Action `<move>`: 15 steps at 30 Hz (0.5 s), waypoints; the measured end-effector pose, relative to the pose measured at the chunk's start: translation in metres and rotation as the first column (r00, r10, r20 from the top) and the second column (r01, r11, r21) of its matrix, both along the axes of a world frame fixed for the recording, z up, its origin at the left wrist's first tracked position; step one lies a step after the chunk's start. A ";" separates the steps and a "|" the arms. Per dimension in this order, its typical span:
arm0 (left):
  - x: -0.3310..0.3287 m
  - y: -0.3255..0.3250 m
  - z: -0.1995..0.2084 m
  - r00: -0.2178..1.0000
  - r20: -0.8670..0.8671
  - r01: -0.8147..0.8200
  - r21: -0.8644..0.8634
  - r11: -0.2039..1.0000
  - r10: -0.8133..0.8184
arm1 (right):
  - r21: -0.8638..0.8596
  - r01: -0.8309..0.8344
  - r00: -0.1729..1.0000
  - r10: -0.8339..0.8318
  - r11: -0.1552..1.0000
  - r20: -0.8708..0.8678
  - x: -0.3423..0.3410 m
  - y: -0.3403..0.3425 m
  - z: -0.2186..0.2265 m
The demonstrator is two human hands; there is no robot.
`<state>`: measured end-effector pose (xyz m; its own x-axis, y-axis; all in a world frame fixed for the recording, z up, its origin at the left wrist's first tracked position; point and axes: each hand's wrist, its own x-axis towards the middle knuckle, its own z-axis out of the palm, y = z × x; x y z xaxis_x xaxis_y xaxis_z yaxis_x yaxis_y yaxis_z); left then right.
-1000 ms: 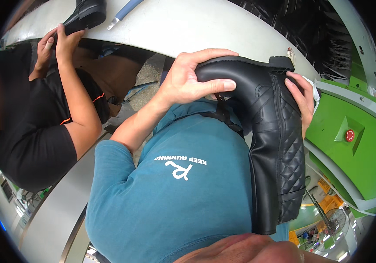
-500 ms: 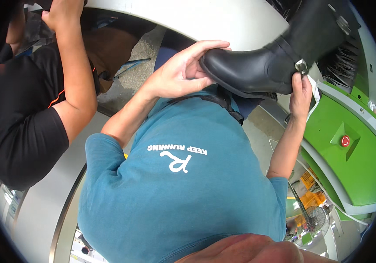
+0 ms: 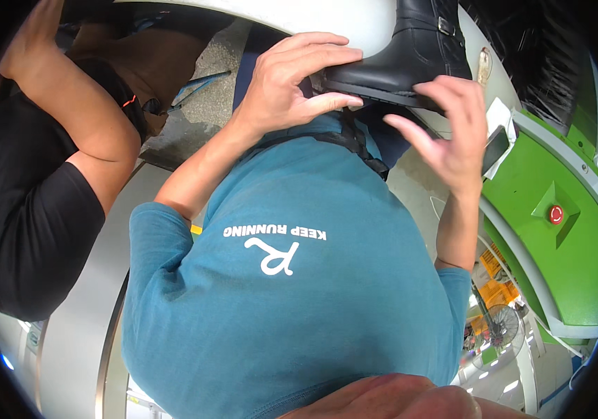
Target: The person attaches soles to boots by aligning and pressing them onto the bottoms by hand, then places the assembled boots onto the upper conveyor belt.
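Note:
A black leather boot [image 3: 383, 70] with a strap and metal buckle stands roughly upright at the near edge of the white table, its toe pointing left. My left hand [image 3: 288, 84] is open around the toe, fingers stretched above it and thumb below by the sole. Whether it touches the leather I cannot tell. By the heel end, my right hand [image 3: 456, 129] is open, thumb and fingers spread, with the fingertips close to or against the sole's edge. The top of the shaft is cut off by the upper edge of the picture.
The curved white table [image 3: 313, 17] runs along the far side. At right is a green machine [image 3: 543, 244] with a red button [image 3: 556, 214], and black plastic sheeting [image 3: 536, 63] lies beyond. A person in a black shirt [image 3: 41, 209] works close on my left. A fan [image 3: 500, 327] stands at lower right.
The boot has gone from tilted in both hands to roughly upright, further left. My right hand has let go of the buckle area and opened below the heel. My left hand has risen slightly.

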<state>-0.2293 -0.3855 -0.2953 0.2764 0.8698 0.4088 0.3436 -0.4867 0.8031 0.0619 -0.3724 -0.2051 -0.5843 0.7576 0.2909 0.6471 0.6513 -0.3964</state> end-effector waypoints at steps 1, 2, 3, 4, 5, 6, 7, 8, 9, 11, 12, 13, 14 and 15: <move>0.001 0.001 0.001 1.000 0.018 0.009 0.005 1.000 -0.009 | 0.031 -0.013 0.999 0.014 0.999 -0.045 -0.006 -0.004 -0.006; 0.002 0.001 0.004 1.000 -0.009 0.021 0.054 0.998 -0.021 | 0.086 -0.005 0.998 0.009 0.996 -0.055 -0.009 -0.005 -0.012; 0.004 0.002 0.006 1.000 -0.016 0.022 0.119 0.993 -0.020 | 0.141 0.002 0.998 0.007 0.990 -0.064 -0.012 -0.006 -0.017; 0.007 0.004 0.008 0.999 -0.034 0.035 0.099 0.994 -0.032 | 0.137 0.005 0.998 0.004 0.991 -0.063 -0.013 -0.007 -0.021; 0.012 0.006 0.009 0.998 0.033 0.056 0.093 0.994 -0.059 | 0.167 0.012 0.997 0.002 0.986 -0.081 -0.014 -0.008 -0.023; 0.017 0.008 0.010 0.991 0.100 0.075 0.089 0.993 -0.084 | 0.194 0.029 0.994 -0.008 0.981 -0.109 -0.015 -0.009 -0.025; 0.022 0.009 0.010 0.991 0.101 0.076 0.087 0.993 -0.084 | 0.195 0.018 0.995 0.001 0.981 -0.099 -0.015 -0.010 -0.025; 0.026 0.010 0.010 0.987 0.120 0.095 0.090 0.991 -0.105 | 0.185 0.020 0.993 0.002 0.982 -0.114 -0.016 -0.010 -0.024; 0.028 0.011 0.009 0.983 0.130 0.117 0.100 0.988 -0.129 | 0.179 0.008 0.992 0.015 0.984 -0.127 -0.017 -0.009 -0.023; 0.028 0.012 0.007 0.982 0.130 0.122 0.098 0.988 -0.134 | 0.130 -0.024 0.991 0.040 0.991 -0.124 -0.018 -0.004 -0.018; 0.026 0.013 0.007 0.982 0.121 0.132 0.091 0.987 -0.142 | 0.087 -0.070 0.987 0.082 0.994 -0.137 -0.018 0.000 -0.015; 0.024 0.014 0.006 0.982 0.119 0.133 0.089 0.987 -0.143 | 0.081 -0.064 0.990 0.074 0.995 -0.123 -0.019 0.006 -0.012; 0.023 0.014 0.006 0.982 0.114 0.145 0.078 0.986 -0.153 | 0.060 -0.139 0.982 0.146 0.988 -0.122 -0.019 0.014 -0.010; 0.022 0.015 0.006 0.980 0.131 0.145 0.059 0.988 -0.152 | 0.033 -0.209 0.970 0.211 0.977 -0.124 -0.019 0.020 -0.007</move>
<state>-0.2077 -0.3705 -0.2894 0.3405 0.8014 0.4918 0.1555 -0.5638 0.8111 0.0430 -0.3523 -0.2116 -0.6873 0.6152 0.3861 0.4406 0.7758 -0.4517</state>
